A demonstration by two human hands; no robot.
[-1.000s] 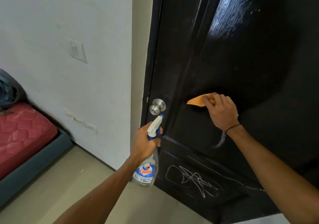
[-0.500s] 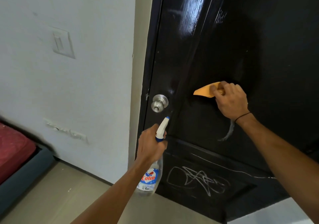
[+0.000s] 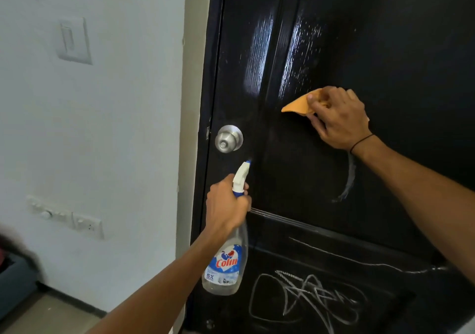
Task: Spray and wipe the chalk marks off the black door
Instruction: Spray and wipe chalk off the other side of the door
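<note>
1. A person's right hand [image 3: 338, 119] presses an orange cloth [image 3: 298, 105] against the upper panel of a glossy black door [image 3: 398, 50], fingers curled and bunched over the cloth, one pointed corner of it sticking out to the left of the hand.
2. A thin black band [image 3: 361, 142] circles the right wrist.
3. The left hand [image 3: 226, 206] grips the neck of a clear spray bottle [image 3: 226, 264], fingers wrapped around it just below the white and blue trigger head, whose nozzle points up toward the door beneath the knob; the bottle's blue label reads "Colin".
4. A round silver door knob [image 3: 228, 138] sits at the door's left edge, above the nozzle and well to the left of the cloth.
5. A short curved chalk smear [image 3: 349, 176] runs down the upper panel just below the right wrist.
6. On the lower panel, a dense white chalk scribble [image 3: 308, 300] of loops and crossing lines lies to the right of the bottle, with a long thin chalk line [image 3: 359, 260] trailing across the panel above it.
7. Wet streaks [image 3: 295, 58] catch the light on the door above and to the left of the cloth.
8. On the white wall [image 3: 115, 128] left of the door frame are a light switch [image 3: 73, 40] high up and a row of sockets [image 3: 66, 216] lower down.
</note>
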